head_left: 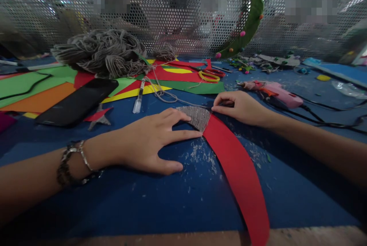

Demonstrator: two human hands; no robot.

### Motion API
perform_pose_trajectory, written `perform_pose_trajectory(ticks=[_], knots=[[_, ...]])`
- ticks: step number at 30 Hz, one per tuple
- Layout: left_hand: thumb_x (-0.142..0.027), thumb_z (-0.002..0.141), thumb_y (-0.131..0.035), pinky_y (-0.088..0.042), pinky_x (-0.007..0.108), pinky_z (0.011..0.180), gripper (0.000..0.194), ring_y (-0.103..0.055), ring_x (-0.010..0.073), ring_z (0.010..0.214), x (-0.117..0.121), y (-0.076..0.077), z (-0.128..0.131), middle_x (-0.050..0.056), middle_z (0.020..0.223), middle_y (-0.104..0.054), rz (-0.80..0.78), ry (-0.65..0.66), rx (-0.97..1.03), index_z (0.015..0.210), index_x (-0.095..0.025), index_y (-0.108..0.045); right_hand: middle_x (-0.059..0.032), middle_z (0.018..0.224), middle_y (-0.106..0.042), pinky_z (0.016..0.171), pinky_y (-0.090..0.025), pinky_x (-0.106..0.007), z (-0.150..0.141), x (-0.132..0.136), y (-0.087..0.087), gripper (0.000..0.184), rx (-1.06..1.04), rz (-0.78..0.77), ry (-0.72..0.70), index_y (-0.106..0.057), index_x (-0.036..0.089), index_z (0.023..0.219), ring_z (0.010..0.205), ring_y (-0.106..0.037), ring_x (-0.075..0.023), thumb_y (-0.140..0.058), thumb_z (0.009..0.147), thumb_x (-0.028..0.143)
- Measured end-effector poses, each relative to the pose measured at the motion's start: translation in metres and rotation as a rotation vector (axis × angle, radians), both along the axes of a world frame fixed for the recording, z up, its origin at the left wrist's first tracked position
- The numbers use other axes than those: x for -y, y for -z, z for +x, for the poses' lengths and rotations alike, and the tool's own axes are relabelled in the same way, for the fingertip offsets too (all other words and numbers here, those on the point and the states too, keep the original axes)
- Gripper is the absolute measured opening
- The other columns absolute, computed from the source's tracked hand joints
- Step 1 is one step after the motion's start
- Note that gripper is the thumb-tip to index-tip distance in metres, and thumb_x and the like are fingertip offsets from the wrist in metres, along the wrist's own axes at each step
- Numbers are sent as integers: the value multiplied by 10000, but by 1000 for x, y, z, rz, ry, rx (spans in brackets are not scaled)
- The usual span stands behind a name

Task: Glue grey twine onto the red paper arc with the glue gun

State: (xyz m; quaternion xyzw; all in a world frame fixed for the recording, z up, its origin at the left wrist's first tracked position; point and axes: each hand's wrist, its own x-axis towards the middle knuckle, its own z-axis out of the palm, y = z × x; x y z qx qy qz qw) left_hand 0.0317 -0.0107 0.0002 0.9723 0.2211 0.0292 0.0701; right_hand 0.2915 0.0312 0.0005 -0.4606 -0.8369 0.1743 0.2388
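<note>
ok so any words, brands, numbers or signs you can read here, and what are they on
None can be read.
Clear tube: any marks are too small.
Pink glue gun: any print is too blurred.
Dark phone: no lettering shows.
Red strip: no lettering shows.

On the left side of the frame, a black smartphone (77,102) lies slantwise, partly over an orange paper sheet (40,97) and light green sheets (17,84). A thin black cable (31,89) crosses the green. Just beside the phone is a small grey star (100,120) with a red piece on it. In the upper centre, scissors with yellow handles (209,77) rest on red sheet material (183,75). In the right part, a pink glue gun (283,94) lies on the blue worktop (114,207), its nozzle towards the left. Above it, one green crescent with coloured balls (249,30) stands out before a perforated metal screen (172,16).
</note>
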Motion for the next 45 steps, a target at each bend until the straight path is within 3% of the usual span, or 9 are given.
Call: perform_pose_trajectory(ticks=[10, 16, 22, 31, 36, 40, 45], knots=[[-543, 813, -508, -291, 575, 1030, 625, -326, 362, 1262, 0, -3, 2, 145, 1385, -350, -10, -22, -39, 1366, -272, -403, -7, 624, -591, 567, -371, -255, -7, 3, 3, 203, 26, 43, 57, -516, 195, 651, 581, -530, -129, -524, 742, 376], [-576, 795, -512, -290, 578, 1026, 648, -303, 372, 1267, 2, -1, 2, 133, 1384, -340, -44, -53, -33, 1360, -277, -400, 9, 590, -549, 554, -340, -236, -10, 7, 5, 132, 126, 121, 74, -432, 207, 652, 581, -533, -129, -489, 745, 281], [-599, 782, -510, -301, 580, 1014, 757, -310, 373, 1257, 2, 0, 3, 150, 1375, -354, -56, -58, -15, 1418, -249, -294, 15, 576, -514, 546, -326, -236, -12, 6, 6, 130, 187, 136, 70, -388, 217, 668, 551, -503, -122, -467, 757, 269], [-662, 766, -497, -305, 553, 1029, 758, -334, 371, 1260, 5, 1, 7, 141, 1394, -347, -14, -88, -7, 1383, -243, -367, 11, 599, -524, 543, -304, -236, -11, 6, 5, 124, 209, 111, 55, -378, 215, 679, 547, -478, -112, -444, 773, 262], [-611, 781, -524, -271, 496, 1066, 675, -347, 329, 1268, -1, 0, 11, 124, 1405, -371, -23, -25, 48, 1314, -210, -419, 15, 615, -511, 551, -301, -230, -11, 6, 4, 127, 192, 113, 50, -364, 216, 668, 558, -462, -107, -454, 757, 219], [-608, 852, -398, -253, 477, 1059, 520, -432, 284, 1155, -12, -5, 17, 105, 1280, -491, -59, 15, 105, 1163, -204, -499, 28, 589, -483, 540, -286, -228, -11, 6, 4, 143, 182, 103, 53, -361, 216, 657, 538, -428, -100, -461, 759, 210], [-707, 854, -198, -240, 522, 1030, 734, -428, 300, 1101, -26, -5, 25, 123, 1260, -483, -73, -3, 90, 1345, -187, -368, 32, 586, -483, 536, -275, -228, -11, 6, 4, 146, 174, 82, 46, -360, 216, 661, 537, -428, -101, -462, 762, 191]])
